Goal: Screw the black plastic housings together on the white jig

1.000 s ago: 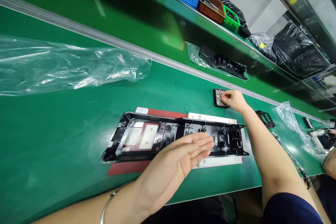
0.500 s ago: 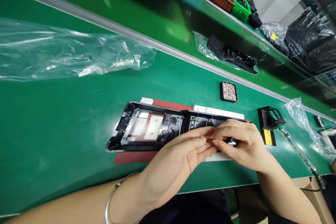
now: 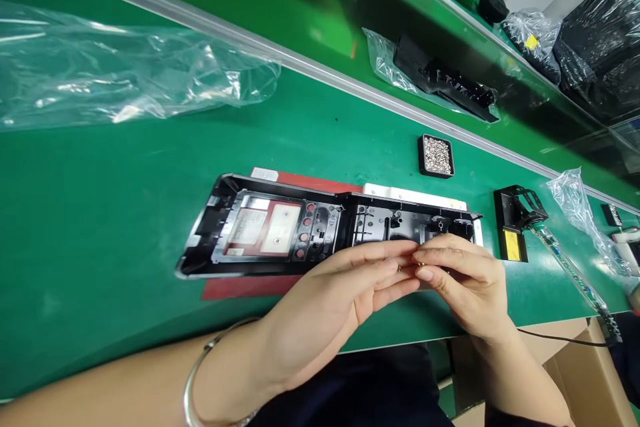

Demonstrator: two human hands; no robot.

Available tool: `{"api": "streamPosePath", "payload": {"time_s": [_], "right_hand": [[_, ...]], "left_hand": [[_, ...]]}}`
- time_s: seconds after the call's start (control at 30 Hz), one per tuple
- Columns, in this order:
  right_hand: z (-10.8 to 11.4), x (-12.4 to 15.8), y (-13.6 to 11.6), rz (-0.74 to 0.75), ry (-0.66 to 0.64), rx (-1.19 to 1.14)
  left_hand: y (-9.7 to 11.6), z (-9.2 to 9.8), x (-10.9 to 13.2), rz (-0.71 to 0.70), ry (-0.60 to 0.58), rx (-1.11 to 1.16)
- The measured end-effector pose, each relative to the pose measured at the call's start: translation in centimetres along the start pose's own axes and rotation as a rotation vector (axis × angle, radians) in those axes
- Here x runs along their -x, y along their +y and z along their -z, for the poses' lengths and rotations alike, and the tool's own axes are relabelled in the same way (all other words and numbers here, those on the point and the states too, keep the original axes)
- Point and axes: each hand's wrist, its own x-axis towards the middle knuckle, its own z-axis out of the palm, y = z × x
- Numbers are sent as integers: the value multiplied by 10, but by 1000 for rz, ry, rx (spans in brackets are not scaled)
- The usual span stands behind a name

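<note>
My left hand (image 3: 330, 300) is cupped, with fingers reaching right and the thumb close against them. A tiny shiny metal piece (image 3: 399, 269) shows at its fingertips. My right hand (image 3: 467, 280) pinches another tiny metal piece (image 3: 421, 265) between thumb and index finger, right at the left fingertips. Both pieces are too small to name. Under and behind the hands lies a long black plastic housing (image 3: 345, 230), its inner side up, with a framed window at its left end and posts on the right. My hands cover part of its near right edge.
The housing rests on a red board (image 3: 225, 288) and a white fixture (image 3: 415, 197). Behind stands a small black box (image 3: 421, 157) of tiny metal pieces. A black tool stand (image 3: 505, 213) is at the right. Plastic film (image 3: 150, 77) lies back left; a bagged black part (image 3: 445, 77) lies farther back.
My right hand has drawn slightly right and down, its pinched piece now showing more clearly. More of the housing's right half is visible. The view has shifted a little.
</note>
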Motion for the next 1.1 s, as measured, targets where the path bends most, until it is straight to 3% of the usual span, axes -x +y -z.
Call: {"api": "streamPosePath", "payload": {"time_s": [0.27, 0.8, 1.0, 1.1], "right_hand": [[2, 1, -13, 14, -1, 163], [-4, 17, -20, -14, 49, 124], [-7, 28, -27, -61, 27, 118], [4, 27, -23, -52, 32, 223]], "left_hand": [[1, 2, -1, 33, -60, -359], [0, 4, 2, -3, -101, -522], [0, 1, 4, 61, -173, -531], [-5, 0, 5, 97, -135, -495]]}}
